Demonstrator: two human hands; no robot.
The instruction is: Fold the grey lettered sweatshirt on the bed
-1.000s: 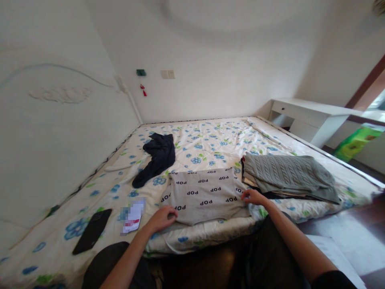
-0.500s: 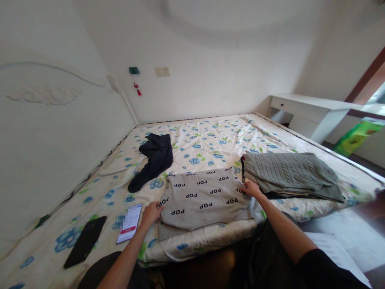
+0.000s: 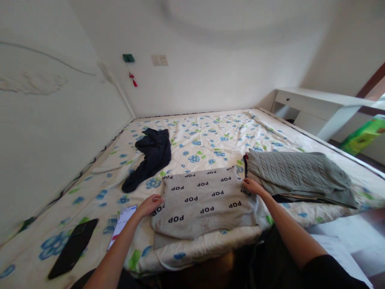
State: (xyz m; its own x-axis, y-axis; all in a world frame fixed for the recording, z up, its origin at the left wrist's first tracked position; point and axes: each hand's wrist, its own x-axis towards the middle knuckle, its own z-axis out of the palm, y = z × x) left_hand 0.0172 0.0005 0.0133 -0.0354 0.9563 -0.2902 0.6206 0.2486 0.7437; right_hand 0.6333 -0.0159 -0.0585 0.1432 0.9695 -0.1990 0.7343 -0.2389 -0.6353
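Grey POP-print garment [image 3: 195, 204] lies flat on the floral-sheeted bed [image 3: 207, 134], between left hand [image 3: 150, 204] and right hand [image 3: 254, 187]; both forearms [image 3: 117, 249] reach forward, well apart; fingers [image 3: 157, 197] curl narrow at its side edges; cannot tell whether either hand pinches cloth.

Lit phone [image 3: 124, 220] partly behind left forearm [image 3: 116, 249], green package [image 3: 364, 135] cut by right edge

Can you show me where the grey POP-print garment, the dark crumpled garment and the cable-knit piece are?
Grey POP-print garment [image 3: 204, 204], head view: middle of its printed fabric.
Dark crumpled garment [image 3: 156, 150], head view: its bunched far part.
Cable-knit piece [image 3: 296, 172], head view: its patterned upper face.
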